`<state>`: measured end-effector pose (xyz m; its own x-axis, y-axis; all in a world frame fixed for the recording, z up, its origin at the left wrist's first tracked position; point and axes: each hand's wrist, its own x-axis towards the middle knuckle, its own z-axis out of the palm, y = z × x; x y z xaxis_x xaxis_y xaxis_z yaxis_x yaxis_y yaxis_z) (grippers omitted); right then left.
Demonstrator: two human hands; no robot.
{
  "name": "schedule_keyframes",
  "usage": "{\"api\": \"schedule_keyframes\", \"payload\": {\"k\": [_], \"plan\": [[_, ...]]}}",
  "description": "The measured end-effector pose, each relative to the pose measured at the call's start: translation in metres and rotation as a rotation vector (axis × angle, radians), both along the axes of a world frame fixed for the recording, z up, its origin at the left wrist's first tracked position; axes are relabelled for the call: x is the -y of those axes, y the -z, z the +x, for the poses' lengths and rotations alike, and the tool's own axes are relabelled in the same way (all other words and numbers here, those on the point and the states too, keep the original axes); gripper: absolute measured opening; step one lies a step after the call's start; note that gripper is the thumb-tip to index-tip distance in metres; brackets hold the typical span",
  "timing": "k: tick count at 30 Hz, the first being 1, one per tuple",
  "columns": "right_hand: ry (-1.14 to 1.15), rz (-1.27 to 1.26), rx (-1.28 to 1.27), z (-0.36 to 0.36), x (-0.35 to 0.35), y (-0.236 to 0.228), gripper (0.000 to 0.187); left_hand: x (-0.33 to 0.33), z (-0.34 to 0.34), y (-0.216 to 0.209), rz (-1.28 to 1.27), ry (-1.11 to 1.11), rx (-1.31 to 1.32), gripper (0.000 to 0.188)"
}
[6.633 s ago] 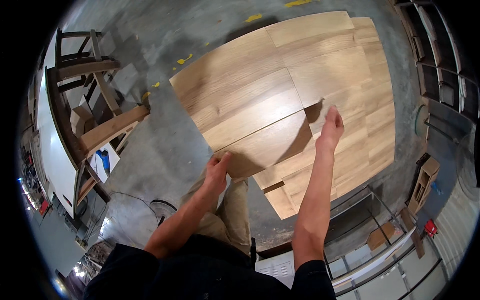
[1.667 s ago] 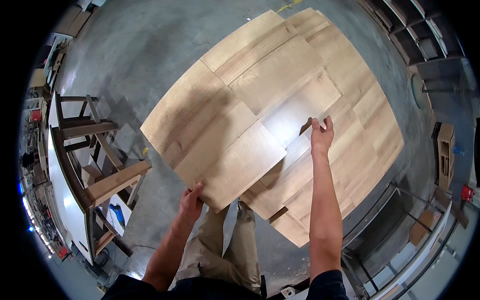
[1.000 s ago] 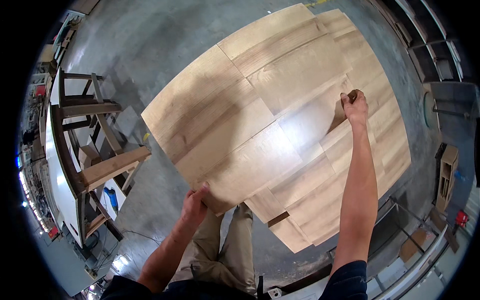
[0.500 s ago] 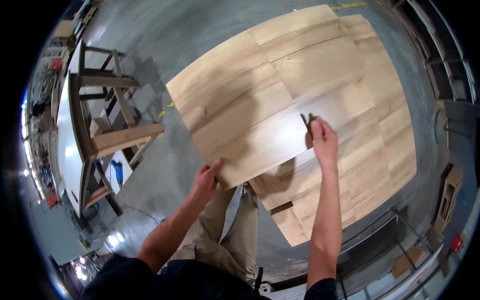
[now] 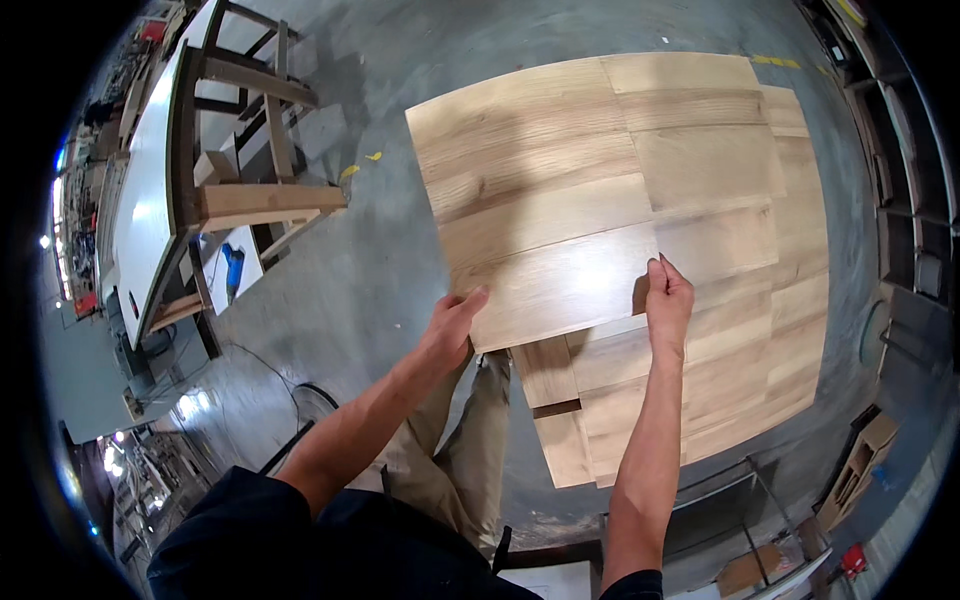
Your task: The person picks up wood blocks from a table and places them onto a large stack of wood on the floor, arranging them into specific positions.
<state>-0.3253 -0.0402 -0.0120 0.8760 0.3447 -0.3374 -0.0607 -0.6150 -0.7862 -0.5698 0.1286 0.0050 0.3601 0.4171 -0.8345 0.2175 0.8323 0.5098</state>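
I hold a light wooden floor plank by both ends, above a patch of laid wooden flooring on a grey concrete floor. My left hand grips the plank's near left corner. My right hand pinches its right end. The plank lies alongside the laid rows at the patch's near edge. Shorter plank ends stick out below it, near my trouser leg.
A wooden workbench frame with a white top stands at the left, a blue item under it. A black cable lies on the concrete. Dark shelving lines the right; boxes sit at the lower right.
My view has shifted over the flooring. My left hand has moved up onto the plank's corner, and the plank sits closer against the laid rows than half a second ago.
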Motion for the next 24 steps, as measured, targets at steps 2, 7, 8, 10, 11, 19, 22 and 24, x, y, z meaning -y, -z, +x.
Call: {"api": "schedule_keyframes", "payload": {"k": [2,7,8,10,11,19,22,24], "plan": [[0.006,0.013,-0.043,0.001,0.001,0.001,0.035,0.000,-0.002,0.004,-0.015,-0.034,0.020,0.039],[-0.014,-0.007,-0.109,0.003,-0.001,-0.006,0.035,0.004,-0.003,0.016,-0.049,-0.026,-0.005,0.037],[-0.019,-0.009,-0.123,0.005,0.000,-0.007,0.035,0.005,-0.001,0.015,-0.052,-0.047,-0.010,0.037],[-0.014,0.003,-0.165,0.005,0.000,-0.007,0.035,0.006,0.001,0.014,0.019,-0.029,0.018,0.038],[-0.009,-0.007,-0.157,0.006,-0.001,-0.009,0.035,0.006,0.003,0.012,0.013,-0.048,0.014,0.038],[-0.152,-0.269,0.508,-0.008,-0.029,-0.008,0.060,0.008,0.010,0.029,0.280,-0.042,-0.095,0.044],[-0.228,-0.295,0.626,-0.005,-0.058,-0.006,0.065,0.006,0.017,0.033,0.235,-0.087,-0.166,0.044],[-0.223,-0.366,0.634,-0.008,-0.069,-0.001,0.066,0.006,0.020,0.028,0.236,-0.090,-0.170,0.044]]}}
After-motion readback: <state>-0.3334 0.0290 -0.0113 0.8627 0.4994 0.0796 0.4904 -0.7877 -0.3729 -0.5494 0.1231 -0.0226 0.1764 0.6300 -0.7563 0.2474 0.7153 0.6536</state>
